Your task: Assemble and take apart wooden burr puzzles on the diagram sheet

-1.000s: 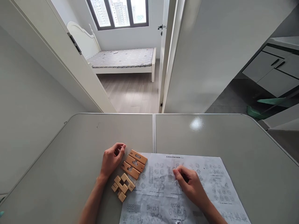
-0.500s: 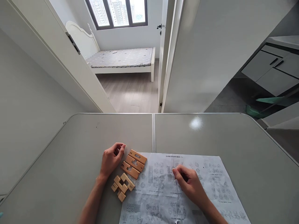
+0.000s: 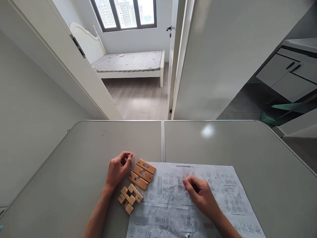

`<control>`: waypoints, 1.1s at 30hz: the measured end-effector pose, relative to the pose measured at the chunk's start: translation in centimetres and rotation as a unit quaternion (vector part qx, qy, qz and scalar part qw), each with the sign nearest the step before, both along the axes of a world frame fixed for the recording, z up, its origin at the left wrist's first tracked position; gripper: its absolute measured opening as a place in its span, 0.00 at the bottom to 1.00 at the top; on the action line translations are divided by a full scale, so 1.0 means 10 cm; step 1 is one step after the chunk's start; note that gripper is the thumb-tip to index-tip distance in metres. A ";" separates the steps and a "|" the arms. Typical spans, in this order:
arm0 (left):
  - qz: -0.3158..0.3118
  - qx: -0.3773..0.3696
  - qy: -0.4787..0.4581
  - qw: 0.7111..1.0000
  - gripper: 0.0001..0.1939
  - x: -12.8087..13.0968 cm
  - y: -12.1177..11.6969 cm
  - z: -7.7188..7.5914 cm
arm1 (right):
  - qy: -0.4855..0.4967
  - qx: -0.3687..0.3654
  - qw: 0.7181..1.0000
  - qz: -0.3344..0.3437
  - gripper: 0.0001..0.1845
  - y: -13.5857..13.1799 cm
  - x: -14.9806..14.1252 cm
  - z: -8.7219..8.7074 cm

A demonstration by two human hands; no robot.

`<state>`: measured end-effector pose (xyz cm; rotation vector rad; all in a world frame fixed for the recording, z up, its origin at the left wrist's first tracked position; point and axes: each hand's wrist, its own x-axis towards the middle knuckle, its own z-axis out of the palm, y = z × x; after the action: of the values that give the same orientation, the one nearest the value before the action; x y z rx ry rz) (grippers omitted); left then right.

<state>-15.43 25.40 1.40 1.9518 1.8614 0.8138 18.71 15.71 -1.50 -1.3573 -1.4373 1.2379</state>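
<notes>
Grey table [image 3: 123,138], printed sheet [image 3: 178,206], wooden pieces [image 3: 142,185] beside the left hand [image 3: 119,168]

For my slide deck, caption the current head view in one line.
A loosely curled left hand beside numbered wooden blocks, and a curled right hand over a printed sheet on a grey table.

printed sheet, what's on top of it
Darker wooden pieces and a paler wooden block overlap its left edge; the right hand is over its middle. Print beneath these is covered.
</notes>
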 end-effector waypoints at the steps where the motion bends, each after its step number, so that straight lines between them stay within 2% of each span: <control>1: 0.000 0.000 0.000 1.000 0.19 0.00 0.00 0.00 | 0.000 -0.001 1.000 0.001 0.26 0.00 0.00 0.00; 15: 0.005 -0.002 0.005 1.000 0.20 0.00 -0.01 0.02 | -0.004 0.008 1.000 -0.001 0.27 0.01 -0.01 0.05; 33: 0.011 -0.002 -0.009 1.000 0.20 0.04 -0.02 0.05 | -0.014 0.003 1.000 -0.004 0.27 0.00 0.00 -0.01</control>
<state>-15.02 25.23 1.87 1.9176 1.8756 0.8315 18.67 15.70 -1.57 -1.3803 -1.4516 1.2126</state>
